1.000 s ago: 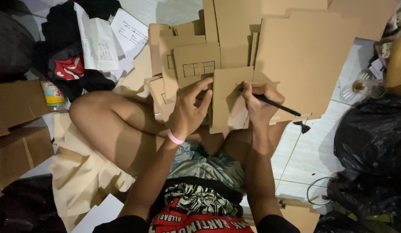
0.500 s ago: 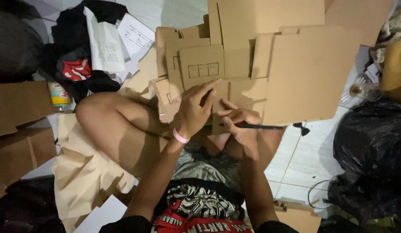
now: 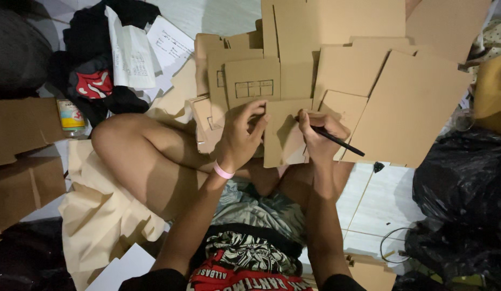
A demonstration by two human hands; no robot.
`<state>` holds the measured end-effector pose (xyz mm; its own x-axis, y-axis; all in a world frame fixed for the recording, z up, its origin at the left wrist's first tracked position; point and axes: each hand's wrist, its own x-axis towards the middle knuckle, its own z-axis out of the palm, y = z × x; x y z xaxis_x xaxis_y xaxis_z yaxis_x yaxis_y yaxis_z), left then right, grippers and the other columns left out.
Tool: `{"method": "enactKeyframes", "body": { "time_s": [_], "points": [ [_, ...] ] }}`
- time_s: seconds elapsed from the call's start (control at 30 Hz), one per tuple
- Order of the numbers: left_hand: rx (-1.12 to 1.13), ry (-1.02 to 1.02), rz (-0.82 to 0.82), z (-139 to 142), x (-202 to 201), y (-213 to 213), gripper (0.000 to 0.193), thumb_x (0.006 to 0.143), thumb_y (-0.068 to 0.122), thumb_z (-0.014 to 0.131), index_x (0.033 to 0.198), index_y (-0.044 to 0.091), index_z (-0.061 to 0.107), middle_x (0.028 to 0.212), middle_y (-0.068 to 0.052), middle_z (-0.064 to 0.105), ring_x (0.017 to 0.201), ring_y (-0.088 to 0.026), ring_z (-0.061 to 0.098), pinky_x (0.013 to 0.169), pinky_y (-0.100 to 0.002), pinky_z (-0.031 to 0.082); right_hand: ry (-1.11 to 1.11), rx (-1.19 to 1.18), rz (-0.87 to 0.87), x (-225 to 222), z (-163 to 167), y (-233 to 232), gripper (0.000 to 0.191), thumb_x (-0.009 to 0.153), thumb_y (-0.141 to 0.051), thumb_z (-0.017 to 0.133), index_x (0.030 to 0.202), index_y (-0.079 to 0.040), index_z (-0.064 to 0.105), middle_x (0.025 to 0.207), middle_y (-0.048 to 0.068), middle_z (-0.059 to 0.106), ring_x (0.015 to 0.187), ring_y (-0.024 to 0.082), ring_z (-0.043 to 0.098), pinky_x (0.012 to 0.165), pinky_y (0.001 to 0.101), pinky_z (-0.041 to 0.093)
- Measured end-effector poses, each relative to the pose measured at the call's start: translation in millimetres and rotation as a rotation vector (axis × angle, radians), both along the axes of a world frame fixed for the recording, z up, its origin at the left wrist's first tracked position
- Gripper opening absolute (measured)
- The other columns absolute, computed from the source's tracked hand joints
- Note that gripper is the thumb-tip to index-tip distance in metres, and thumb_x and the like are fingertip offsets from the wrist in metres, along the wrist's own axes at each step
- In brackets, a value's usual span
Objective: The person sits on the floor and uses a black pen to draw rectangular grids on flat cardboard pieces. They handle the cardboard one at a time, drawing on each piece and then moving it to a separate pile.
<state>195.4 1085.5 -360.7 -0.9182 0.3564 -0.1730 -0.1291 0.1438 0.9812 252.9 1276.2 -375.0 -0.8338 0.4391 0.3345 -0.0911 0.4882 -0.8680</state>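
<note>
The left hand (image 3: pixel 240 138) gripped the left edge of a card piece (image 3: pixel 282 134) propped upright over the lap, while the right hand (image 3: pixel 319 134), closed on a black pen (image 3: pixel 336 141), pressed its tip to that card before stacked cardboard sheets (image 3: pixel 369 70).

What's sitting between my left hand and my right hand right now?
In the head view, a small cardboard piece spans the gap: the left hand pinches its left edge, and the right hand, holding a black pen, rests on its right side.

head cam | looks straight down from above | close over lap, cardboard-strewn floor (image 3: pixel 369 210)
</note>
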Motion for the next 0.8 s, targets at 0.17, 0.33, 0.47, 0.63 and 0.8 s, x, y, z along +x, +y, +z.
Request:
{"method": "enactKeyframes", "body": {
  "time_s": [0.17,0.33,0.47,0.63,0.8],
  "points": [
    [0.038,-0.075,-0.012,-3.0,-2.2,1.6,0.04,0.101,0.022,0.065,0.137,0.005,0.059,0.117,-0.018,0.073,0.088,-0.019,0.078,0.058,-0.027,0.066,-0.026,-0.009,0.015,0.9,-3.0,1.7,0.02,0.094,0.001,0.082,0.081,0.003,0.068,0.086,0.013,0.077,0.075,0.013,0.07,0.07,0.0261,0.056],
    [0.056,-0.081,-0.028,-3.3,-3.4,0.0,0.041,0.102,0.022,0.064,0.138,0.005,0.058,0.119,-0.018,0.073,0.088,-0.02,0.079,0.06,-0.028,0.066,0.011,-0.018,0.038,-2.2,-4.8,1.0,0.022,0.095,0.002,0.082,0.079,0.004,0.066,0.085,0.014,0.076,0.08,0.016,0.073,0.073,0.0275,0.058],
    [0.032,-0.069,-0.046,-1.1,-2.3,-1.6,0.041,0.103,0.023,0.063,0.139,0.005,0.057,0.121,-0.019,0.072,0.087,-0.02,0.079,0.06,-0.028,0.063,-0.019,0.003,0.017,-0.2,-4.0,0.8,0.024,0.092,0.004,0.082,0.076,0.005,0.065,0.084,0.015,0.076,0.077,0.017,0.073,0.071,0.0281,0.058],
    [0.043,-0.104,-0.044,-1.3,-1.0,-0.8,0.042,0.103,0.023,0.063,0.14,0.005,0.057,0.123,-0.019,0.072,0.089,-0.021,0.078,0.06,-0.028,0.065,0.129,-0.304,0.118,0.3,-6.3,1.8,0.028,0.1,0.002,0.079,0.078,0.004,0.061,0.082,0.011,0.071,0.081,0.015,0.073,0.083,0.0341,0.065],
    [0.047,-0.061,-0.022,-6.2,1.6,2.0,0.042,0.103,0.024,0.065,0.14,0.004,0.058,0.121,-0.02,0.072,0.093,-0.021,0.078,0.06,-0.028,0.067,0.0,-0.055,-0.017,1.0,-6.0,1.8,0.025,0.094,0.003,0.082,0.076,0.006,0.064,0.082,0.015,0.075,0.073,0.013,0.069,0.068,0.0267,0.056]
  ]
}}
